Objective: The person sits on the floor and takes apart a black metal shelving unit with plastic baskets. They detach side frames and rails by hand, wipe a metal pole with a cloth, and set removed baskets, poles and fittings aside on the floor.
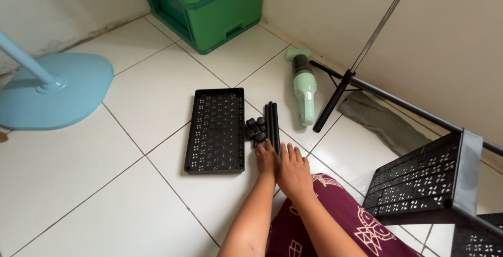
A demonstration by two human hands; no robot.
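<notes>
Head view — both hands' fingers [272,149] lie flat, unclenched, on the black rods' [272,123] near ends.

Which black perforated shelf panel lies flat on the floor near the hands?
The single black tray left of the hands, flat on the tiles; the other panels are stacked at the right.

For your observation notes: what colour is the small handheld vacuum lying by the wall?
Pale mint green handheld vacuum, seen in the head view.

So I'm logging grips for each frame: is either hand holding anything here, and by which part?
Both hands rest on the near ends of the black rods lying on the floor: left hand, right hand. Whether the fingers actually close round them cannot be told.
</notes>
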